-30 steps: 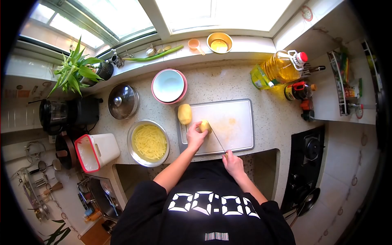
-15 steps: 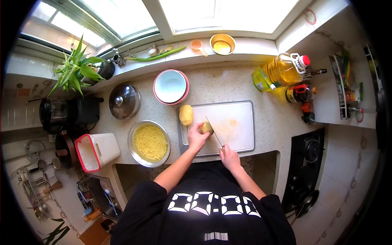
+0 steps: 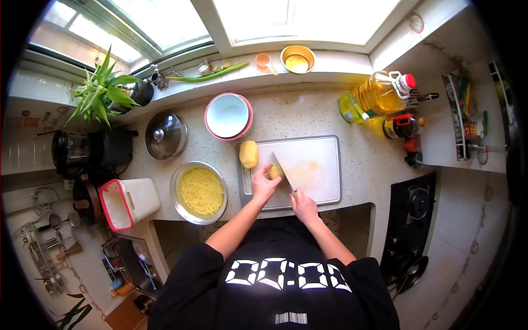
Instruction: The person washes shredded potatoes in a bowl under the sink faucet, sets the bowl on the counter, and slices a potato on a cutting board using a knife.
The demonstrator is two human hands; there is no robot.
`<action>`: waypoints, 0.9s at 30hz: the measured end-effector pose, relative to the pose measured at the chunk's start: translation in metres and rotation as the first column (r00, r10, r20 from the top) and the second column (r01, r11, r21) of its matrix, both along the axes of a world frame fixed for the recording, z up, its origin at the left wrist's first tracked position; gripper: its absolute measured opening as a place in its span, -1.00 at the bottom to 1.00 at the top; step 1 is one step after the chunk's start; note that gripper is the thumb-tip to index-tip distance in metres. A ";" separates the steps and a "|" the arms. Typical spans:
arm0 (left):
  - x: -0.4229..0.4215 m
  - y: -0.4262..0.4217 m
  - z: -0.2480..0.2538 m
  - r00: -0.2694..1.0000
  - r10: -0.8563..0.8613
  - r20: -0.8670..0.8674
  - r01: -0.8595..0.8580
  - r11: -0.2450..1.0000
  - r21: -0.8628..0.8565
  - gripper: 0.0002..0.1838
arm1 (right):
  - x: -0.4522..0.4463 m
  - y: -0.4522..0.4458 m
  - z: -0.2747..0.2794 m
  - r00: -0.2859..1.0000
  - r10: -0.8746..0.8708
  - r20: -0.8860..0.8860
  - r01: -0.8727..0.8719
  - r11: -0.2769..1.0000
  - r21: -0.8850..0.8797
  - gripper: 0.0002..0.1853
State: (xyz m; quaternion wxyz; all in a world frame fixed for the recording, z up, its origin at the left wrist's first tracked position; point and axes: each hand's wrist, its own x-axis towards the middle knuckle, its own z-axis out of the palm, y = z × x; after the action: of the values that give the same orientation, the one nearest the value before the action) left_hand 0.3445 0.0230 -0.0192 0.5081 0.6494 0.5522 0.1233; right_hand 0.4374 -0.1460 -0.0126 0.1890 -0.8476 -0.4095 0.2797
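My left hand (image 3: 264,183) has its fingers closed around a piece of peeled potato (image 3: 274,171) on the white cutting board (image 3: 322,179). My right hand (image 3: 304,205) grips a kitchen knife (image 3: 285,174) by its handle. The blade slants up and left, close along the right side of the potato piece; whether it touches is unclear. A second peeled potato (image 3: 248,154), whole, lies at the board's upper left corner, just beyond my left hand. Faint yellowish wet marks show on the middle of the board.
Left of the board stands a metal bowl (image 3: 174,204) of potato strips in liquid. Stacked bowls (image 3: 227,115) and a glass lid (image 3: 166,136) sit behind it, with a red-rimmed white bin (image 3: 144,201) farther left. An oil bottle (image 3: 378,94) stands back right, a gas stove (image 3: 410,220) at right.
My right hand and the knife have shifted slightly left, and more of the blade's flat side shows. The potato piece in my left hand has turned a little. The view has drifted slightly.
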 end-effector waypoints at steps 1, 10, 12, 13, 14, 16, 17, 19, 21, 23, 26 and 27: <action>0.000 0.000 0.000 1.000 0.003 -0.002 -0.003 1.000 -0.003 -0.39 | -0.001 0.000 -0.001 1.000 -0.004 0.004 0.004 1.000 0.009 -0.73; -0.003 -0.002 -0.006 0.999 0.009 0.039 -0.008 1.000 -0.022 -0.39 | 0.005 0.001 0.011 0.999 -0.029 -0.021 0.029 1.000 -0.007 -0.69; -0.004 -0.002 -0.010 0.999 0.003 0.037 -0.003 1.000 -0.001 -0.40 | 0.003 -0.006 0.016 0.999 -0.035 -0.023 0.035 0.999 -0.006 -0.69; -0.004 -0.003 -0.012 0.999 -0.002 0.037 0.002 1.000 0.008 -0.40 | 0.002 -0.009 0.020 0.999 -0.035 -0.026 0.035 0.999 0.004 -0.69; -0.004 -0.004 -0.014 1.000 -0.009 0.030 0.009 1.000 0.014 -0.41 | 0.001 -0.013 0.023 0.999 -0.036 -0.029 0.036 0.999 0.014 -0.69; -0.004 -0.003 -0.011 1.000 -0.025 0.017 0.025 0.999 0.027 -0.42 | -0.001 -0.019 0.032 0.999 -0.032 -0.024 0.032 0.999 0.014 -0.70; -0.003 -0.003 -0.009 0.999 -0.008 0.034 0.008 1.000 0.006 -0.42 | -0.002 -0.022 0.036 1.000 -0.026 -0.017 0.026 1.000 0.003 -0.70; -0.003 -0.003 -0.007 0.998 0.027 0.064 -0.025 0.999 -0.034 -0.41 | -0.004 -0.026 0.039 1.000 -0.023 -0.004 0.023 1.000 0.007 -0.70; -0.003 -0.003 -0.005 0.999 0.017 0.047 -0.015 0.999 -0.044 -0.41 | -0.006 -0.031 0.041 0.999 -0.033 0.005 0.033 0.999 0.035 -0.71; -0.002 -0.003 -0.003 0.999 0.010 0.039 -0.008 0.999 -0.046 -0.41 | -0.008 -0.033 0.046 0.999 -0.047 0.006 0.047 0.999 0.018 -0.72; -0.002 -0.003 -0.004 0.999 0.007 0.040 -0.005 0.999 -0.037 -0.41 | -0.011 -0.034 0.050 0.998 -0.066 0.007 0.066 0.998 0.022 -0.73; -0.002 -0.003 -0.006 0.999 0.007 0.040 -0.006 0.999 -0.034 -0.41 | -0.011 -0.034 0.050 0.998 -0.070 0.006 0.070 0.997 0.028 -0.73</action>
State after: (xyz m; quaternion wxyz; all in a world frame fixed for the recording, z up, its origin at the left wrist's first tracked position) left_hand 0.3423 0.0204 -0.0250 0.5295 0.6363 0.5461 0.1286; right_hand 0.4260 -0.1800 0.0376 0.2091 -0.8597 -0.3841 0.2640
